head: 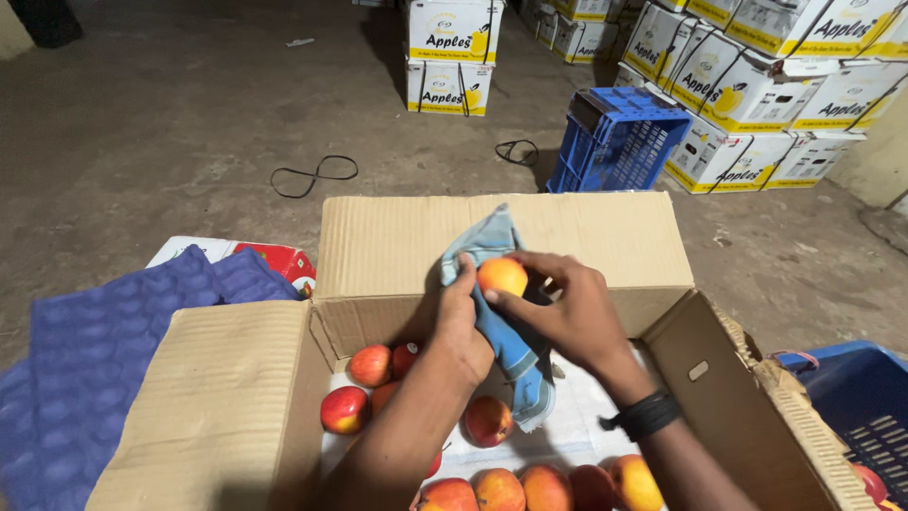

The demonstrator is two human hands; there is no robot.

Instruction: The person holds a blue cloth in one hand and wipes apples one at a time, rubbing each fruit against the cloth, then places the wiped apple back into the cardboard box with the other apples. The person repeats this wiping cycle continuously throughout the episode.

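While both hands (515,312) grip apple (502,275) and cloth (492,284), open carton (501,255) holds apples (369,364); blue crate (615,137) beyond.

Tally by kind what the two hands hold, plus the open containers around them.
Apple, held: 1
Blue cloth, held: 1
Open cardboard carton: 1
Blue plastic crates: 2
Total: 5
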